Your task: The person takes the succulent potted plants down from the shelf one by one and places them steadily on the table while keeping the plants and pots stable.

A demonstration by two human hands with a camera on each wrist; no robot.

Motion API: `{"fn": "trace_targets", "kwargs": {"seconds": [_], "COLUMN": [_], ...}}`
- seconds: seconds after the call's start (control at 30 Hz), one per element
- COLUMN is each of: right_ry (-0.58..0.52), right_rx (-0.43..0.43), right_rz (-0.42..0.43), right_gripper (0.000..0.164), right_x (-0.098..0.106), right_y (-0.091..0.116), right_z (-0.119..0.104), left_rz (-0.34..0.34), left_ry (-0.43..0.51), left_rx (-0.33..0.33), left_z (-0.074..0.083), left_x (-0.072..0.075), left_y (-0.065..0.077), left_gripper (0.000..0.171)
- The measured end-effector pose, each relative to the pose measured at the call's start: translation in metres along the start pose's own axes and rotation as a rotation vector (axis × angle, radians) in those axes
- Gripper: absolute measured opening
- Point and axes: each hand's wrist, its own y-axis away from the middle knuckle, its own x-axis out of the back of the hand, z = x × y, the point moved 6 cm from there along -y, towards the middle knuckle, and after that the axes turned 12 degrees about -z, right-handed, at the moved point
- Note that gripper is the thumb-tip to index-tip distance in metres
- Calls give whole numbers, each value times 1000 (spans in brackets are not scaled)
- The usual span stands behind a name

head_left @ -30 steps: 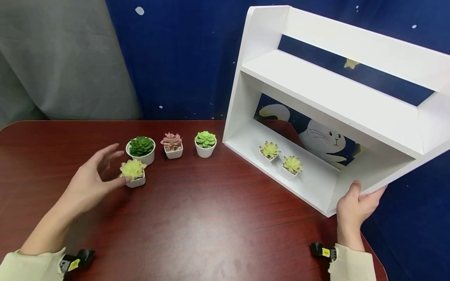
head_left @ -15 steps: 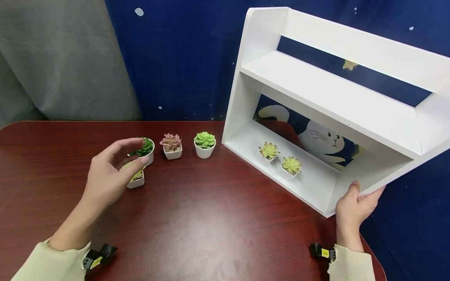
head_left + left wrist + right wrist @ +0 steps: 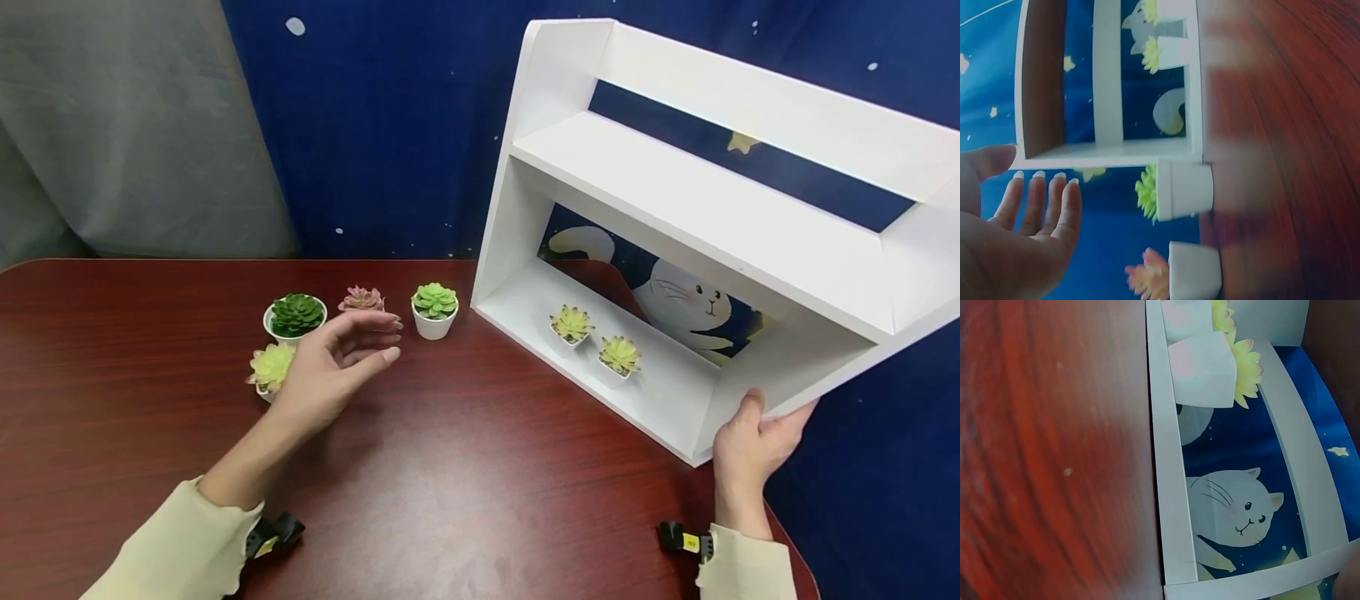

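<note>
My left hand (image 3: pixel 337 358) hovers over the table with bent, spread fingers and holds nothing. Its fingertips overlap the pink succulent (image 3: pixel 363 300) in the head view and hide most of that pot. Just right of them stands a bright green succulent (image 3: pixel 434 310) in a round white pot. Behind my left wrist are a dark green succulent (image 3: pixel 296 317) and a partly covered yellow-green succulent (image 3: pixel 271 368). My right hand (image 3: pixel 756 446) grips the lower right side panel of a white two-tier shelf (image 3: pixel 705 208), thumb on the inner face.
Two yellow-green succulents (image 3: pixel 571 323) in square white pots stand on the shelf's lower board. The shelf sits angled at the right of the dark red wooden table (image 3: pixel 465 467). A blue curtain (image 3: pixel 390 125) with a cat print hangs behind, with a grey cloth (image 3: pixel 142 125) at left.
My left hand has moved right, from beside the yellow-green succulent across to in front of the pink one, taking nothing. My right hand keeps its grip on the shelf.
</note>
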Motion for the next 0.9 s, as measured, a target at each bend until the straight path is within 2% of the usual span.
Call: {"fn": "trace_targets", "kwargs": {"seconds": [0.17, 0.27, 0.5, 0.67, 0.9], "right_ry": [-1, 2, 19, 18, 6], "right_rx": [3, -4, 7, 6, 25], "right_rz": [-1, 1, 1, 0, 4], "right_gripper": [62, 62, 61, 60, 61], "right_x": [1, 1, 2, 0, 0], "right_y": [0, -1, 0, 0, -1], "right_z": [1, 2, 3, 3, 4], "left_rz": [-100, -136, -198, -218, -257], "left_ry": [-48, -58, -13, -40, -31], "left_rx": [135, 181, 176, 163, 165], "left_z": [-13, -20, -32, -38, -51], "left_x": [-20, -29, -56, -75, -100], "left_y": [-21, -34, -63, -79, -97], "left_gripper": [45, 47, 46, 46, 60]}}
